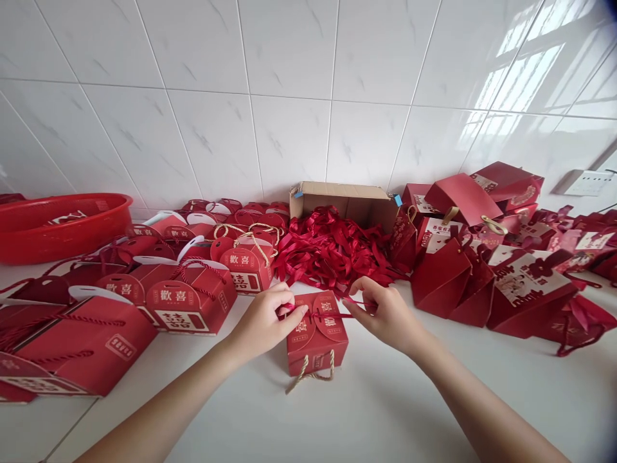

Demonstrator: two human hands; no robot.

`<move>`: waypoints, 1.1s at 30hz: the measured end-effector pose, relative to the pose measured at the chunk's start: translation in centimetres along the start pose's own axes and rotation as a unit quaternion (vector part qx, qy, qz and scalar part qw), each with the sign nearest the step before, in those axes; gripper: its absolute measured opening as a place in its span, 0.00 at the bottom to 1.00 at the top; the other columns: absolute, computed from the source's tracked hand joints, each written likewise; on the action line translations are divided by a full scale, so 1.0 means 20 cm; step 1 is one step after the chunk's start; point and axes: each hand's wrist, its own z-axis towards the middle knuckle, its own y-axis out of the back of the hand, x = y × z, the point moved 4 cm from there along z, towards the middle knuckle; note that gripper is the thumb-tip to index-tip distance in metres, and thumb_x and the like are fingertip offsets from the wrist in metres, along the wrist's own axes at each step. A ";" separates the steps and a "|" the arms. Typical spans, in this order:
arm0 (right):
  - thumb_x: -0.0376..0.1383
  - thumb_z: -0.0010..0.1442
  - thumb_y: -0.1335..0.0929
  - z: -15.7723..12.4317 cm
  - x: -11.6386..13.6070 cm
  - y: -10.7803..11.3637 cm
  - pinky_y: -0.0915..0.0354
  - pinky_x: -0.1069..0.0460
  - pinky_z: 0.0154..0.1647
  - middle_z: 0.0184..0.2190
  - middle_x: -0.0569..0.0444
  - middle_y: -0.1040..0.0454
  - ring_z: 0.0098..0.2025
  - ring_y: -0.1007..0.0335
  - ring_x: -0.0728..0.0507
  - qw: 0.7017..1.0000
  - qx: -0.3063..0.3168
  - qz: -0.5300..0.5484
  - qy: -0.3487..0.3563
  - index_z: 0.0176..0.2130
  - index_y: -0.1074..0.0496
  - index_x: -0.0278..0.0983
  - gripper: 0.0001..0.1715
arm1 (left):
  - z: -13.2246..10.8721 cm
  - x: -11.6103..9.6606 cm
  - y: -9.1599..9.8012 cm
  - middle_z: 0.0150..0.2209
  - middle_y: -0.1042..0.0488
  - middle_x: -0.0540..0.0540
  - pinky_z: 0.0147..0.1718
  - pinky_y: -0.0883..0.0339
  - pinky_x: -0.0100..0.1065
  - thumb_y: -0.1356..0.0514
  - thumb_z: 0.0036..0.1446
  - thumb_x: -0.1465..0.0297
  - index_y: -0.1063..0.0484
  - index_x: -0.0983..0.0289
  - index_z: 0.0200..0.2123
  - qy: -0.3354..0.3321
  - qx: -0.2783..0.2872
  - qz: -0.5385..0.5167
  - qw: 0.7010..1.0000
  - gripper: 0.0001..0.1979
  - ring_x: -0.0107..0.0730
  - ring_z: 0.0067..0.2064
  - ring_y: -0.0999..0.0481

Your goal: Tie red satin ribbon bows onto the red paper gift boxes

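A small red gift box (317, 344) with a beige rope handle lies on the white counter in front of me. A thin red ribbon (332, 315) runs across its top. My left hand (264, 320) pinches the ribbon at the box's left top edge, fingers closed. My right hand (383, 312) pinches the ribbon's other end just right of the box, fingers closed too. Both hands hold the ribbon taut over the box.
A heap of loose red ribbons (332, 247) spills from an open cardboard box (347, 199) at the wall. Several red gift boxes (193, 296) crowd the left, red paper bags (482, 276) the right. A red plastic basin (58, 225) stands far left. The wall is white tile.
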 end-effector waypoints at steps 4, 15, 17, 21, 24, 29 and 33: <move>0.43 0.58 0.35 0.00 -0.01 -0.01 0.55 0.55 0.22 0.17 0.64 0.49 0.20 0.54 0.51 1.000 0.006 0.001 0.000 0.35 0.38 0.40 0.10 | 0.00 -0.02 0.00 0.25 0.48 0.46 0.28 0.46 0.30 0.46 0.58 0.66 0.52 0.62 0.19 -0.005 0.012 -0.001 1.000 0.20 0.24 0.25 0.46; 0.39 0.54 0.40 0.05 -0.01 0.08 0.56 0.54 0.23 0.21 0.61 0.48 0.22 0.57 0.50 0.909 -0.034 0.413 -0.043 0.27 0.50 0.39 0.10 | 0.03 -0.05 0.23 0.31 0.36 0.49 0.29 0.38 0.28 0.43 0.57 0.64 0.31 0.59 0.42 0.030 -0.104 -0.189 0.976 0.10 0.27 0.30 0.33; 0.37 0.51 0.41 0.08 0.05 0.13 0.57 0.54 0.22 0.20 0.61 0.47 0.21 0.58 0.50 0.863 -0.046 0.502 -0.016 0.25 0.49 0.39 0.09 | 0.06 -0.09 0.31 0.28 0.38 0.49 0.24 0.42 0.27 0.45 0.55 0.68 0.30 0.61 0.37 0.023 -0.143 -0.286 0.947 0.07 0.25 0.27 0.38; 0.38 0.53 0.38 0.15 0.20 0.24 0.48 0.54 0.24 0.20 0.58 0.42 0.22 0.47 0.50 0.823 -0.098 0.556 0.054 0.24 0.38 0.38 0.09 | 0.13 -0.24 0.43 0.27 0.38 0.49 0.24 0.41 0.26 0.44 0.47 0.76 0.31 0.64 0.32 -0.022 -0.189 -0.428 0.884 0.07 0.25 0.27 0.37; 0.38 0.57 0.36 0.17 0.29 0.30 0.40 0.52 0.31 0.25 0.55 0.32 0.29 0.37 0.48 0.835 -0.144 0.516 0.124 0.29 0.27 0.37 0.10 | 0.17 -0.35 0.45 0.29 0.35 0.50 0.26 0.38 0.26 0.40 0.47 0.78 0.32 0.64 0.31 -0.045 -0.205 -0.466 0.859 0.07 0.24 0.29 0.34; 0.35 0.61 0.35 0.17 0.39 0.31 0.34 0.51 0.42 0.38 0.55 0.24 0.39 0.29 0.47 0.861 -0.155 0.438 0.207 0.41 0.23 0.42 0.12 | 0.20 -0.43 0.44 0.31 0.32 0.49 0.30 0.34 0.27 0.37 0.43 0.80 0.34 0.64 0.31 -0.090 -0.239 -0.488 0.835 0.11 0.24 0.30 0.30; 0.35 0.62 0.35 0.16 0.43 0.31 0.36 0.48 0.53 0.46 0.56 0.24 0.50 0.31 0.44 0.886 -0.153 0.361 0.249 0.46 0.24 0.44 0.14 | 0.19 -0.43 0.43 0.34 0.31 0.50 0.37 0.31 0.29 0.37 0.46 0.78 0.35 0.63 0.33 -0.133 -0.321 -0.417 0.840 0.11 0.24 0.34 0.27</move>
